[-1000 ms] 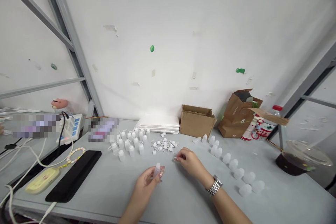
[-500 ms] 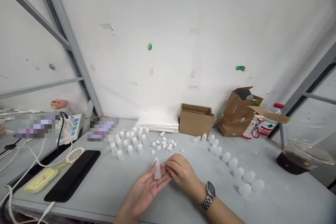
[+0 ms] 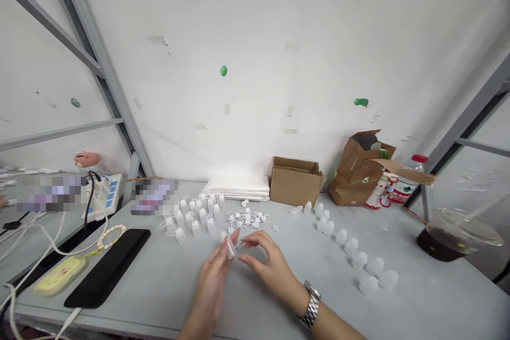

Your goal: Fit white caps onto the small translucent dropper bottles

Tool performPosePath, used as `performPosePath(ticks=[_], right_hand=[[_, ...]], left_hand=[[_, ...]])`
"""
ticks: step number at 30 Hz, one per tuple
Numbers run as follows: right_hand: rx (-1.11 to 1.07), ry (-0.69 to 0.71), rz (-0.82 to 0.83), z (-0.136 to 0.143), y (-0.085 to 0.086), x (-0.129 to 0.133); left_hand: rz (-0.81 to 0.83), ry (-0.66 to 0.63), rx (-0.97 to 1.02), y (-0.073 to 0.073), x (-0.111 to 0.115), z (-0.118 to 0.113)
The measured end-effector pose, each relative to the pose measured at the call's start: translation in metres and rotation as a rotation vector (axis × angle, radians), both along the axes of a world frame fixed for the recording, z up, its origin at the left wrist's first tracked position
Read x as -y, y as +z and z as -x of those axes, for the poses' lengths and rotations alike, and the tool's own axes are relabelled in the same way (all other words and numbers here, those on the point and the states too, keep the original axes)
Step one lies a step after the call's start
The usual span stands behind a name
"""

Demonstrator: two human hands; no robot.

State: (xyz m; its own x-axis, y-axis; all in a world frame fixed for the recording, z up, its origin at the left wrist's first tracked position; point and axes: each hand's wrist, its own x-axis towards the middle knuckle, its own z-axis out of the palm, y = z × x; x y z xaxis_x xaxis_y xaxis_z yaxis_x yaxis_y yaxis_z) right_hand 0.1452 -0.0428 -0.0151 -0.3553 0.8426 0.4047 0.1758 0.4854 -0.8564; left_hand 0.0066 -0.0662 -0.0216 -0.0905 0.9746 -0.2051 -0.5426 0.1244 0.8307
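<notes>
A small translucent bottle [image 3: 231, 248] is held tilted in the fingers of my left hand [image 3: 214, 271], above the grey table [image 3: 255, 308]. Just to its right is my right hand [image 3: 266, 256], thumb and fingers apart, fingertips near the bottle; nothing shows clearly between them. Beyond my hands lies a pile of small white caps [image 3: 247, 219]. Several capped bottles [image 3: 195, 227] stand upright at the left of that pile. On the right, a slanting row of translucent bottles [image 3: 351, 246] runs toward the table's front.
A cardboard box [image 3: 297, 183], white stacked sheets [image 3: 239, 187] and a brown paper bag [image 3: 350, 175] stand by the wall. A black power bank [image 3: 107, 268], yellow case [image 3: 59, 275] and cables are at left. A dark drink in a clear bowl [image 3: 446, 239] is at right.
My left hand has turned and closed its fingers around the bottle, which now tilts. My right hand has opened its pinch, with thumb and fingers spread beside it.
</notes>
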Motion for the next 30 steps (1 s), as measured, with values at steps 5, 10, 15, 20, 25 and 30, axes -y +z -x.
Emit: performPosePath(ticks=[5, 10, 15, 20, 25, 30], right_hand=[[-0.474, 0.163, 0.510, 0.013, -0.013, -0.006], [-0.565, 0.201, 0.642, 0.012, -0.015, -0.010], [-0.518, 0.103, 0.609, 0.008, -0.007, -0.011], [-0.366, 0.088, 0.621, 0.010, -0.009, -0.009], [-0.281, 0.125, 0.636, 0.015, -0.014, -0.004], [-0.223, 0.136, 0.615, 0.016, -0.016, -0.003]], left_hand=[[-0.051, -0.007, -0.103, -0.008, 0.001, -0.014], [-0.052, -0.001, -0.136, -0.008, -0.002, -0.016], [0.016, 0.182, -0.040, -0.003, -0.006, -0.004], [-0.027, 0.238, -0.141, 0.001, -0.006, 0.009], [-0.074, 0.177, -0.200, 0.003, -0.003, 0.012], [-0.009, 0.145, -0.156, 0.002, -0.003, 0.009]])
